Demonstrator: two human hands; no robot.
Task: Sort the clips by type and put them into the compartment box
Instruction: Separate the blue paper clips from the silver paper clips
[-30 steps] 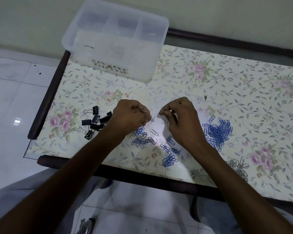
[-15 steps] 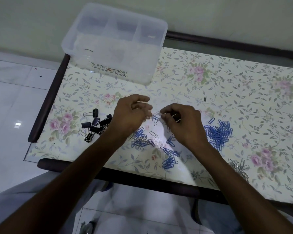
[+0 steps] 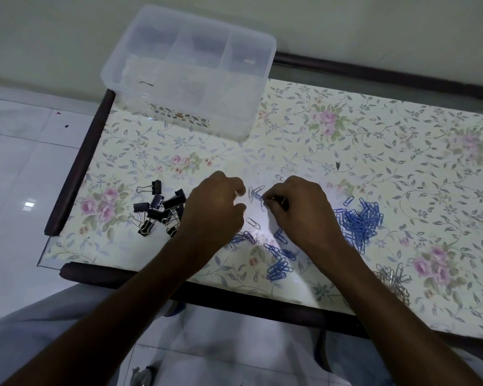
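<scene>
no readable text, labels, numbers or signs anywhere

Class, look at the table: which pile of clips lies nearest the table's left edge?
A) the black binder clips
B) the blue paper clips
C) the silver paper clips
A: the black binder clips lie left of both hands, while the blue paper clips and silver paper clips lie to the right.

One compartment box [image 3: 187, 79], two hands [image 3: 215, 210], three clip heaps [image 3: 359, 222]

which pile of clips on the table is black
The binder clip pile by the table's left edge, just left of the left hand. The other piles are blue or silver wire paper clips.
</scene>
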